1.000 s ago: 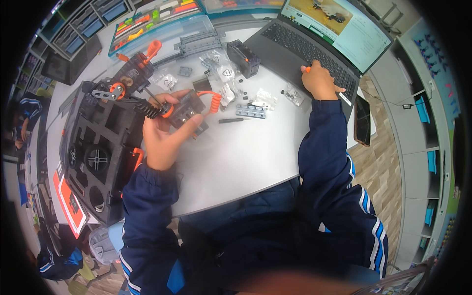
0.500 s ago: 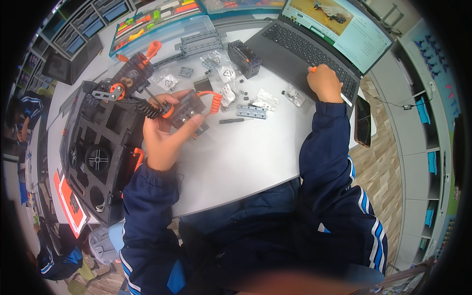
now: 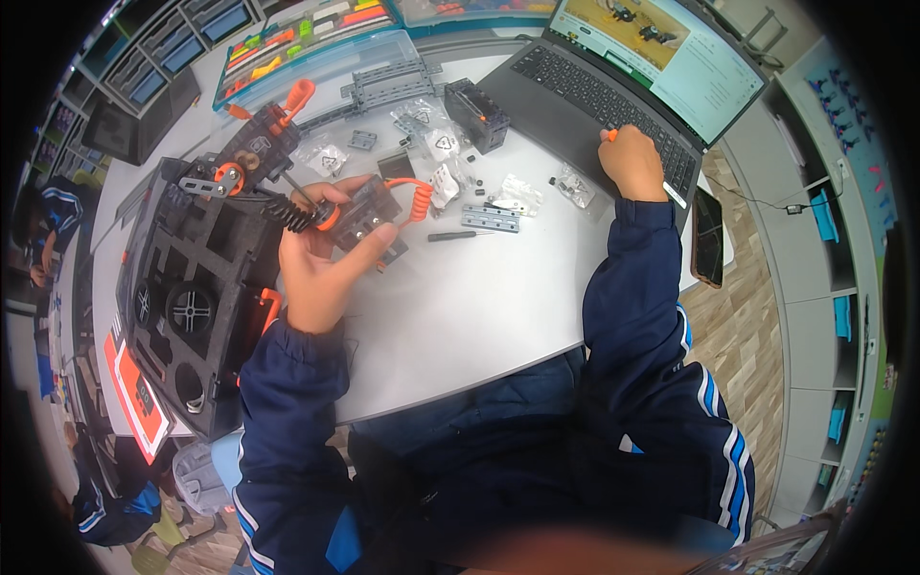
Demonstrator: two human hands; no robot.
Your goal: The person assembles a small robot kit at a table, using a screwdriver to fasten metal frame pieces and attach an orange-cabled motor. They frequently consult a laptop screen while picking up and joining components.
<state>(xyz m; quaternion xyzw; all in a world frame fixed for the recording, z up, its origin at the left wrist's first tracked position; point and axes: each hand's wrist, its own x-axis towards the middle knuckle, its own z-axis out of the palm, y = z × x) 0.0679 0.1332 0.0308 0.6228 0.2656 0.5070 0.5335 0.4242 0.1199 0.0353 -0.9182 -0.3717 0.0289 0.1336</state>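
Observation:
My left hand [image 3: 321,264] is closed round a dark grey block of a robot assembly [image 3: 369,216], thumb on its near face and fingers behind it. From that block run an orange coiled cable [image 3: 417,196] and a black coiled cable [image 3: 285,211]. The assembly continues up and left into another dark module [image 3: 259,144] with a metal bracket [image 3: 203,185]. My right hand [image 3: 632,165] is curled over the right part of the laptop [image 3: 565,120], at its keyboard. A small orange piece shows at its fingertips; the rest of it is hidden.
A screwdriver [image 3: 450,236], a grey slotted beam [image 3: 491,218], small plastic bags [image 3: 441,144] and a dark box-shaped module [image 3: 476,115] lie on the white table. An open black case [image 3: 206,259] with wheels stands left. A phone [image 3: 707,240] lies right, beside the laptop.
The picture on the laptop screen has changed: the hand shown in it has gone from its place. Both of my hands keep nearly the same positions.

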